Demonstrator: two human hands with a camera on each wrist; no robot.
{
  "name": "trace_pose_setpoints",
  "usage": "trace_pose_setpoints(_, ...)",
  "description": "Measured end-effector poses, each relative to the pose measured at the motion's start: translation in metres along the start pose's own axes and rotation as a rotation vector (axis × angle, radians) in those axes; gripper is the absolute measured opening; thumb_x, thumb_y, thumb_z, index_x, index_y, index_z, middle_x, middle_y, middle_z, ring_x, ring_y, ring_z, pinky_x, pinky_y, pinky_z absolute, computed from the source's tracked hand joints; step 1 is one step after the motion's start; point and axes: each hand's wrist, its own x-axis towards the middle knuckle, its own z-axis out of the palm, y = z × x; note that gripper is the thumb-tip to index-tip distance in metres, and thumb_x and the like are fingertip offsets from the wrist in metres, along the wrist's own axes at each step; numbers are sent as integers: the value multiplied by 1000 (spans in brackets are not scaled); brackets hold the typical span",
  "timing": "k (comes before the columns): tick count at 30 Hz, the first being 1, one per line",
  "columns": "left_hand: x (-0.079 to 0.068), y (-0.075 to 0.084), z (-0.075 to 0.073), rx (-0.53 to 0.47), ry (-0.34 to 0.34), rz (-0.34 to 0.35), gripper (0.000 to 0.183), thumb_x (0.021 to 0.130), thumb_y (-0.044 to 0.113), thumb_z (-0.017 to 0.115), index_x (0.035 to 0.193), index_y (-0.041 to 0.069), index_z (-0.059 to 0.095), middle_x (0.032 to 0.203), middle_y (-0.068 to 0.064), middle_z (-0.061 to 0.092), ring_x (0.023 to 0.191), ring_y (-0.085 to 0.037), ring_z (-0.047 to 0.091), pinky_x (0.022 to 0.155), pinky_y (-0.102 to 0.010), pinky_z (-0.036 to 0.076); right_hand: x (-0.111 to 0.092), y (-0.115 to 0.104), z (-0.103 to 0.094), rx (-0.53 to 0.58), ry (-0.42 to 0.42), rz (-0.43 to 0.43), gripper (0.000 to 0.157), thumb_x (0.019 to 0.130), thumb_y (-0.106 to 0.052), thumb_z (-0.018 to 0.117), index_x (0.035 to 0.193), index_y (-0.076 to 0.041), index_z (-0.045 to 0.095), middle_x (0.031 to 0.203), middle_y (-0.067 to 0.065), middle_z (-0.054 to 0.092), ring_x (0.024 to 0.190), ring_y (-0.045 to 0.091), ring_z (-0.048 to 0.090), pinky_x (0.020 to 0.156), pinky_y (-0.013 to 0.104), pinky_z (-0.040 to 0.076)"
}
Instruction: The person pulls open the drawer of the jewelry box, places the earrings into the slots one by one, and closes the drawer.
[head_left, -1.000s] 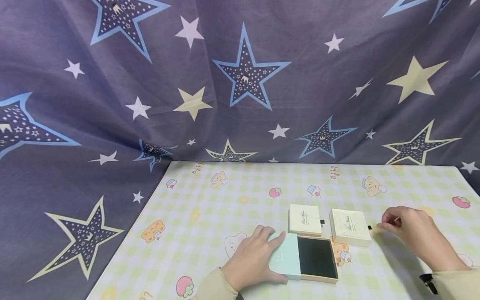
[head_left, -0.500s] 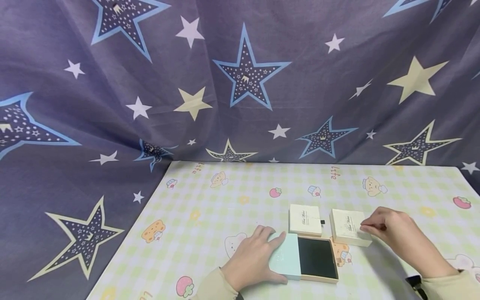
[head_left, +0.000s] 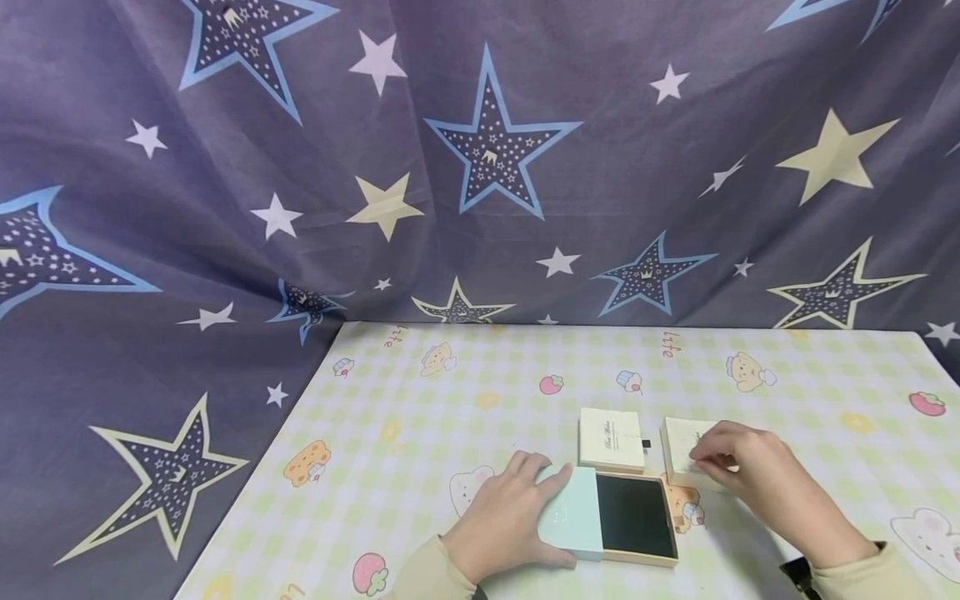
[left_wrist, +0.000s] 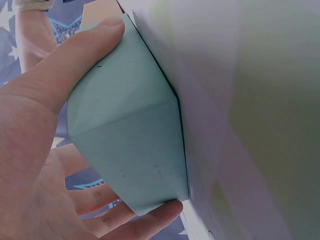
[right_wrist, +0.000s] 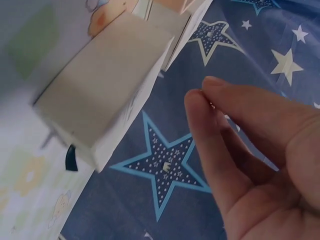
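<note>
My left hand (head_left: 501, 518) grips the mint-green sleeve of a drawer box (head_left: 570, 512), thumb on one side and fingers round the other. The box's drawer (head_left: 672, 546) is slid out to the right, showing a black pad inside. My right hand (head_left: 765, 475) is over a cream lidded box (head_left: 678, 433), hiding its right part in the head view. Thumb and index fingertips pinch together; a tiny glint (right_wrist: 212, 105) shows between them in the right wrist view, too small to identify.
A second cream box (head_left: 609, 437) with printed lettering and a black pull tab (head_left: 647, 444) lies just behind the mint-green box. All stand on a checked tablecloth (head_left: 450, 408) with cartoon prints. A dark star-patterned curtain (head_left: 315, 167) hangs behind and at the left.
My right hand has moved left from beside the right cream box's tab to over that box, fingertips still pinched. The left hand and mint-green box have stayed put.
</note>
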Motion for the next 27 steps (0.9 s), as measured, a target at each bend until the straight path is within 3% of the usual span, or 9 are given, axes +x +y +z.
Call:
trace_pose_setpoints(5, 1, 0, 1, -1, -11, -8, 103, 61, 74, 78, 145, 20, 53, 133, -4, 55, 117, -17, 49, 69, -26, 51, 2, -9, 3, 26, -53, 46, 22, 69, 1, 84, 74, -17, 73, 77, -15, 63, 64, -8, 51, 56, 21, 50)
trace_pose_setpoints(12, 1, 0, 1, -2, -10, -7, 103, 61, 74, 78, 145, 20, 53, 133, -3, 55, 117, -16, 49, 68, -25, 51, 4, -17, 13, 76, -58, 26, 24, 66, 1, 86, 71, -17, 71, 75, -15, 64, 66, -7, 56, 59, 19, 52)
trace_pose_setpoints(27, 1, 0, 0, -7, -6, -5, 103, 61, 74, 78, 145, 20, 52, 133, -4, 55, 117, -17, 49, 69, -25, 52, 5, -32, 23, 134, -256, 96, 18, 73, -8, 83, 76, -20, 70, 77, -17, 63, 65, -8, 54, 58, 20, 49)
